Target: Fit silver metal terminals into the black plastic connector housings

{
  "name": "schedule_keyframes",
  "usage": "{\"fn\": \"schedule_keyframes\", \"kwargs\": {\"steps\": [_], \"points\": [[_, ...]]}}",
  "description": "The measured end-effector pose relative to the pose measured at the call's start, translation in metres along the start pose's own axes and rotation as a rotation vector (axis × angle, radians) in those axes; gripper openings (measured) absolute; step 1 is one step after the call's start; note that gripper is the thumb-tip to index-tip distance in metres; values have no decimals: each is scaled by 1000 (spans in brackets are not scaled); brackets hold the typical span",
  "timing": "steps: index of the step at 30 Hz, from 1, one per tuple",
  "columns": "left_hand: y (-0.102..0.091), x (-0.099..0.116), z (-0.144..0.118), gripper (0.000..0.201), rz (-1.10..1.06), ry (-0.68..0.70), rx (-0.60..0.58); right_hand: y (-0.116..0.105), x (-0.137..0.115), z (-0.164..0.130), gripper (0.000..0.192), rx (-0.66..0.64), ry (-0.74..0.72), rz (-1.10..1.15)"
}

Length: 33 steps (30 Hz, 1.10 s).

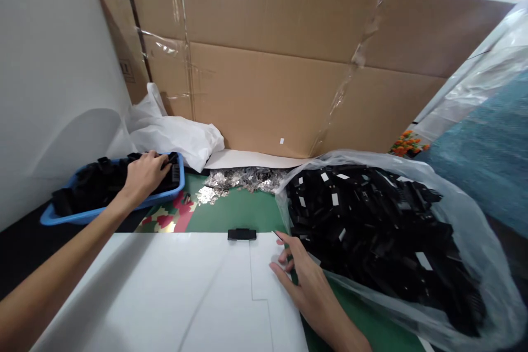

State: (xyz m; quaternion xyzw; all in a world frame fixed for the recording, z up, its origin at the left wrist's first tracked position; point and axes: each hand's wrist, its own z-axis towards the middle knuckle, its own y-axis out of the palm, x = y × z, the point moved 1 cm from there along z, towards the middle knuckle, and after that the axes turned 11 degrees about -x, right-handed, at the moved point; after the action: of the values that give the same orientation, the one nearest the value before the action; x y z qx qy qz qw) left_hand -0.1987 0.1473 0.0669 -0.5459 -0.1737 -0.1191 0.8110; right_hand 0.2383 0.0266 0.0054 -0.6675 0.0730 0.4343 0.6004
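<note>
Black piece [241, 235], one small part by itself, sits at the far edge of the white board [185, 291], near the middle of the frame. From where I'm standing, the left hand [145, 173] is over at the centre left, fingers curled down onto the dark parts [105, 173] in the blue tub [47, 215]; I can't tell whether it has closed on one. The right hand [303, 272] rests low, right of centre, half open with thumb and forefinger apart. A thin sliver [277, 236] shows at its forefinger tip (too small for me to say what it is, or whether it's truly gripped).

For good work here, I'd lift one part at a time by its sides, since those in the tub look tangled enough to drag a neighbour along. The lone piece wants setting square, I think, a touch further in from the edge, where a sleeve or wrist is less apt to knock it off. I'd also keep the right hand's fingertips clear of the clear bag [501, 286] at lower right, and the loose silver bits [207, 194] well off the board.
</note>
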Motion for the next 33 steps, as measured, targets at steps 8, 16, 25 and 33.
{"fn": "schedule_keyframes", "kwargs": {"steps": [8, 16, 25, 33], "points": [[-3, 56, -39, 20, -411, -59, -19, -4, -5, 0, 10, 91, -97, 63], [62, 160, -146, 42, -1002, -12, -716, -10, -11, -2, 6, 187, -121, 76], [88, 158, -172, 51, -1187, -34, -1033, -10, -8, -3, 34, 246, -138, 106], [86, 160, -175, 33, -1169, 19, -941, 3, -19, -1, 35, 171, -300, 88]]}}
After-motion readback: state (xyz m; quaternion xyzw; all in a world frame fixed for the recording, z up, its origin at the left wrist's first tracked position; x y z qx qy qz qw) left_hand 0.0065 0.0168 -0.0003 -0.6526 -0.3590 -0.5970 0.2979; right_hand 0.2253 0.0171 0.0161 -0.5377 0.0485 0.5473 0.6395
